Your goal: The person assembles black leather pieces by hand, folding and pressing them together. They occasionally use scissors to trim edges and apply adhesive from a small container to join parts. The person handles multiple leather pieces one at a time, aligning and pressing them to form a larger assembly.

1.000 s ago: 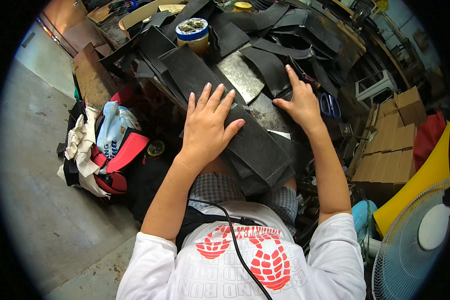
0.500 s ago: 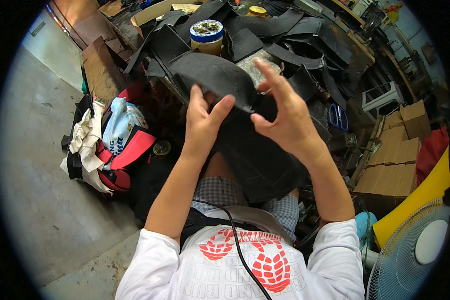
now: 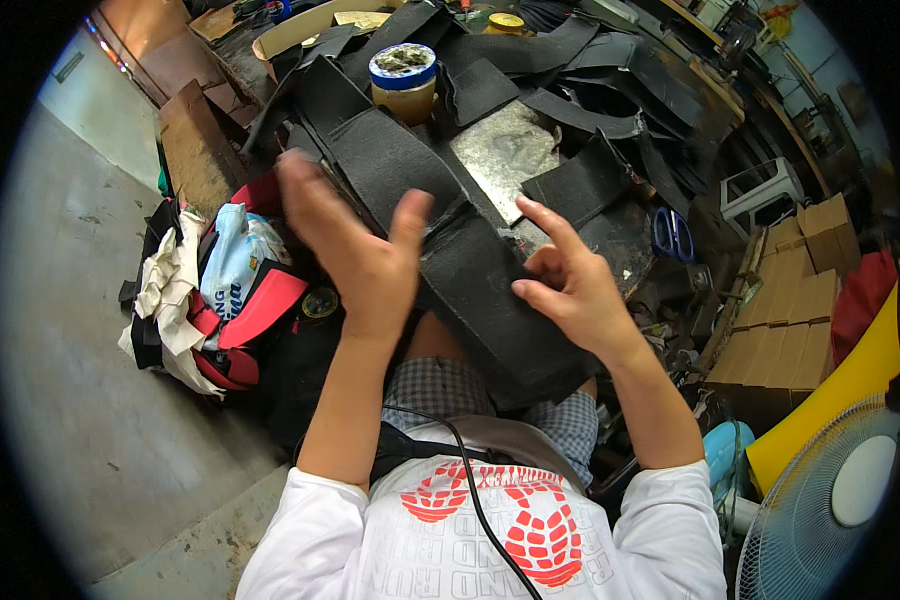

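Observation:
A black sheet of leather-like material (image 3: pixel 495 300) slopes from the bench edge down over my lap. Beyond it lies another flat black piece (image 3: pixel 385 165). My left hand (image 3: pixel 365 265), slightly blurred, hovers left of these pieces with its thumb and fingers apart and nothing in it. Over the right side of the near sheet is my right hand (image 3: pixel 575 295). Its index finger is stretched out, the thumb stands apart, and the other fingers are partly curled around nothing. Whether its thumb touches the sheet, I cannot tell. A grey-white slab (image 3: pixel 500 150) lies just past the right hand.
A glue-like jar with a blue rim (image 3: pixel 403 85) stands among black strips (image 3: pixel 530 50) on the bench. Blue-handled scissors (image 3: pixel 673 235) are at the right edge. A bag of scraps (image 3: pixel 235 265) sits left; cardboard boxes (image 3: pixel 790 320) and a fan (image 3: pixel 820 500) are right.
The curved black piece that was lifted in my left hand now lies flat on the bench. My left hand has let go and moved left; my right hand has come lower. The pale slab is uncovered.

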A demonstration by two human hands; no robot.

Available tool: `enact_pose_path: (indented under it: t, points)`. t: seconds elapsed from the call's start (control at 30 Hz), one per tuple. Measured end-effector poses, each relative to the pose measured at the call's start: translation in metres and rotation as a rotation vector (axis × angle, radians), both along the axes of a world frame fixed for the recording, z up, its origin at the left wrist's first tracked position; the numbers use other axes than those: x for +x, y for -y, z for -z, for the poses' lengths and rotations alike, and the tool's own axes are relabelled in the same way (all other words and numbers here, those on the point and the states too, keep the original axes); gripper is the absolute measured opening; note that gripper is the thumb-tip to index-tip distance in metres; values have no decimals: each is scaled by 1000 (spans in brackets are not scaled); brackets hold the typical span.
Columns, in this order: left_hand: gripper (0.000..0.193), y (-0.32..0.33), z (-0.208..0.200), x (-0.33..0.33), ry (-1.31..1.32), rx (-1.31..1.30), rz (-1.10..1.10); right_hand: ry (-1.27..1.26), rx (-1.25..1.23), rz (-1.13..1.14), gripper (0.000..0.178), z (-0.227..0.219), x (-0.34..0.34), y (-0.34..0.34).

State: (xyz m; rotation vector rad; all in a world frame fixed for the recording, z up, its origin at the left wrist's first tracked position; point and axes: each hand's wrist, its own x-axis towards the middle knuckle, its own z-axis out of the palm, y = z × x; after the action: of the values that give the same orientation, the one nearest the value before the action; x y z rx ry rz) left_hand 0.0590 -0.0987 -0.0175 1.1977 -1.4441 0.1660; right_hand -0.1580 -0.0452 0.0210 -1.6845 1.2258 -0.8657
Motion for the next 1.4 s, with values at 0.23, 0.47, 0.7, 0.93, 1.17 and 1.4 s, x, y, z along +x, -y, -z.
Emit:
enact_pose_path:
  t: [0.23, 0.47, 0.7, 0.93, 1.17, 1.4]
  points:
    - [61, -15, 7, -33, 503, 351, 217, 69, -167, 98, 82, 5, -1, 71]
    - [63, -14, 12, -29, 511, 398, 227, -167, -461, 225, 107, 39, 54, 190]
    - [88, -8, 11, -20, 361, 461, 346, 505, -215, 318, 84, 30, 9, 185]
    - [76, -5, 0, -23, 184, 389, 377, 582, -170, 343, 82, 4, -46, 104]
    - [61, -2, -10, -14, 344, 297, 286, -1, -544, 265, 83, 6, -62, 63]
    - [65, 65, -19, 14, 211, 96, 174, -48, -229, -220, 83, -7, -64, 61]
